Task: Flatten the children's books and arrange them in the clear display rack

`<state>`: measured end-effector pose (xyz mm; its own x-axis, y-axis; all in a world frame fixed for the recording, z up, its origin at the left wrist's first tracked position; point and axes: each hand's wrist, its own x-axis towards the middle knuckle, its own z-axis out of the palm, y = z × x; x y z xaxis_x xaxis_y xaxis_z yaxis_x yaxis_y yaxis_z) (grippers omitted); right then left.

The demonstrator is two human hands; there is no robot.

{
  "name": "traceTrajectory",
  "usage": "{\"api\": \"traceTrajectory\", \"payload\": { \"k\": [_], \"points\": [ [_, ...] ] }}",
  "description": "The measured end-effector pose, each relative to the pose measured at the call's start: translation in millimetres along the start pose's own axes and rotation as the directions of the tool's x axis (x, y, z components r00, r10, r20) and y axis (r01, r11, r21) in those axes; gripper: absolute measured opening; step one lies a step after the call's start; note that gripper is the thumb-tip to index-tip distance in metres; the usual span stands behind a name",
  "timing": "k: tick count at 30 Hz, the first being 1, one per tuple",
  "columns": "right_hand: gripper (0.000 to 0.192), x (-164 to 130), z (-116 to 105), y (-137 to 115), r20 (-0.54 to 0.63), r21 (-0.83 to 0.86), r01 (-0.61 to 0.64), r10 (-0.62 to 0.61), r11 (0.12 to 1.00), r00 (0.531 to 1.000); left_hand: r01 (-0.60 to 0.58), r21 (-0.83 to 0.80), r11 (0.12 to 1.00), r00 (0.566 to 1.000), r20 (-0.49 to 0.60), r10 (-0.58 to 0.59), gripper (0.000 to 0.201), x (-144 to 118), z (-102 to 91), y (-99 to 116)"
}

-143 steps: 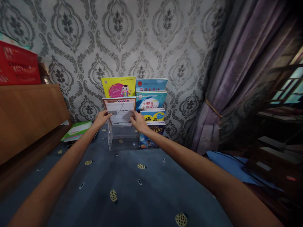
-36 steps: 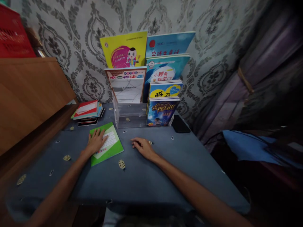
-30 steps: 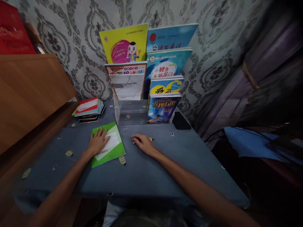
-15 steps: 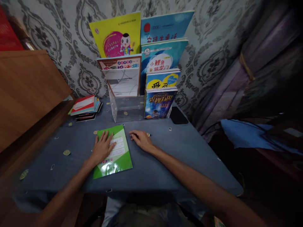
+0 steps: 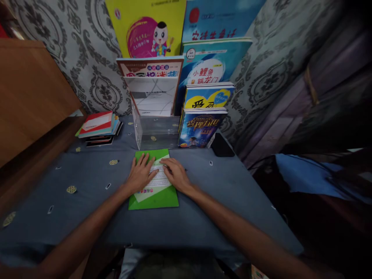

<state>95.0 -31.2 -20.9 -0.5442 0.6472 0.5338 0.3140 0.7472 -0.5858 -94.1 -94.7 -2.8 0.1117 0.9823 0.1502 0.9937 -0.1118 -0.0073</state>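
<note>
So the clear acrylic rack [image 5: 157,130] at the back is being filled tier by tier, and it looks mostly stocked: the right column is holding four books, from the dark blue storybook [image 5: 200,131] in front up to the tall blue one behind, while the left column is only carrying three in its upper tiers. The lowest left slot is sitting bare, so at least one spot is being left open. A small stack of books [image 5: 99,128] is also waiting off to the left, so there's likely more to be sorted.

The green booklet [image 5: 154,182] is lying flat on the worktop [image 5: 87,193], right in front of that open slot. It is being pressed down by both hands: the left hand [image 5: 141,174] is spread flat across its upper left, the right hand [image 5: 176,176] is laid flat over its right edge, nothing being gripped by either.

Material-wise: thin glossy card cover with a white panel, soft matte blue cloth with little woven dots, rigid see-through plastic, patterned wallpaper behind.
</note>
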Motion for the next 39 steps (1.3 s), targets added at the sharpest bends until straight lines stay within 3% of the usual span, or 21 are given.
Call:
{"api": "traceTrajectory", "payload": {
  "k": [7, 16, 23, 34, 39],
  "points": [
    [0.036, 22.1, 4.3, 2.8, 0.126, -0.129, 0.090, -0.073, 0.988, 0.989, 0.000, -0.022, 1.000, 1.000, -0.025, -0.001, 0.058, 5.0, 4.5, -7.2],
    [0.047, 45.0, 18.7, 10.3, 0.273, -0.187, 0.031, 0.022, 0.982, 0.962, -0.022, -0.062, 0.998, 1.000, -0.002, 0.022, 0.062, 12.5, 6.7, -14.7],
    [0.046, 42.8, 16.7, 8.6, 0.282, -0.261, 0.009, 0.067, 0.965, 0.957, -0.016, -0.056, 0.998, 1.000, 0.013, 0.017, 0.062, 11.9, 4.0, -12.9],
    [0.051, 33.6, -5.3, 14.5, 0.252, -0.358, -0.118, 0.217, 0.926, 0.943, -0.021, -0.081, 0.997, 1.000, -0.005, 0.021, 0.063, 10.7, 5.6, -14.2],
    [0.050, 33.8, -4.7, 15.2, 0.250, -0.337, -0.119, 0.210, 0.934, 0.945, 0.022, -0.105, 0.994, 0.999, -0.044, -0.027, 0.060, 13.1, 3.0, -31.0]
  ]
}}
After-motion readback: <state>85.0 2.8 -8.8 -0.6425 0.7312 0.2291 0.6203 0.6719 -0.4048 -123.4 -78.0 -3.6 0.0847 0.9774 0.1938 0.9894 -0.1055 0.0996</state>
